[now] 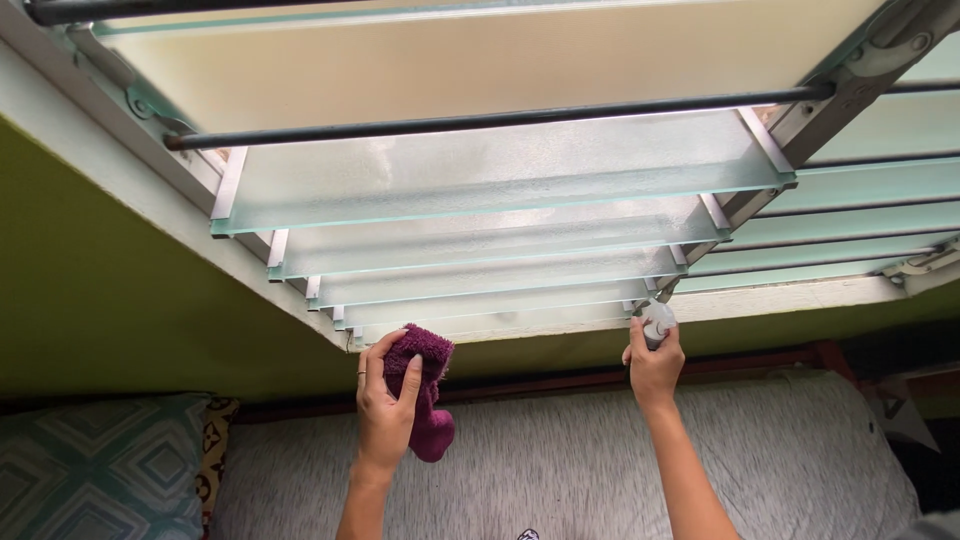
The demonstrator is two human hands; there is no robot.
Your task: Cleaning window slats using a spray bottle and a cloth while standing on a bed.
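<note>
My left hand [385, 405] grips a purple cloth [425, 385] just below the lowest glass slats [480, 320]; my right hand [655, 365] is closed around a small spray bottle [657, 322]. Spray could drip onto the bed [600, 460] beneath my hands, or pressing hard might crack a slat.

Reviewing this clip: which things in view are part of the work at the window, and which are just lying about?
In use:
- left hand gripping a purple cloth
- right hand holding a small white spray bottle
- frosted glass louvre slats

Lying about:
- grey bed cover
- patterned pillow
- green wall
</note>
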